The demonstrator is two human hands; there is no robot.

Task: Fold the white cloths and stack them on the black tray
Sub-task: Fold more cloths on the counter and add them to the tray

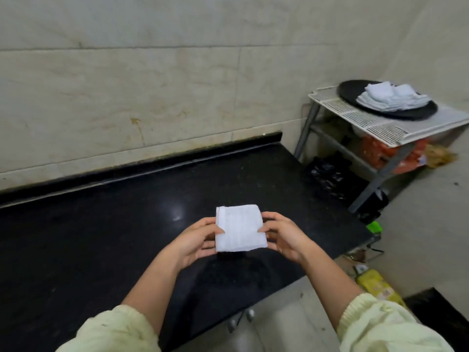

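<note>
Folded white cloth [239, 228], a compact square of several layers, held over the black countertop [101, 224] between both hands. The left hand [195, 240] pinches the cloth's left edge, thumb on top and fingers curled beneath. The right hand [284, 237] pinches the right edge in the same way. The cloth lies nearly flat, its stacked layer edges showing along the left side. Pale yellow sleeves [380, 323] cover both forearms up to the wrist region.

The black tray [355, 94], round and shallow, sits well apart from the hands, at upper right on a white wire rack [380, 125]. It contains a pile of folded white cloths [392, 97]. The pile occupies the tray's right portion, leaving the left portion bare. The uppermost pieces lie side by side and slightly askew.

The rack rests on a grey metal frame [307, 128] standing in the corner of the tiled wall [152, 85]. Orange packets [375, 151] lie under the rack within the frame, and a black bag [327, 174] sits beside the frame's lower part. A yellow packet [378, 285] lies on the floor, past the countertop's right end.
</note>
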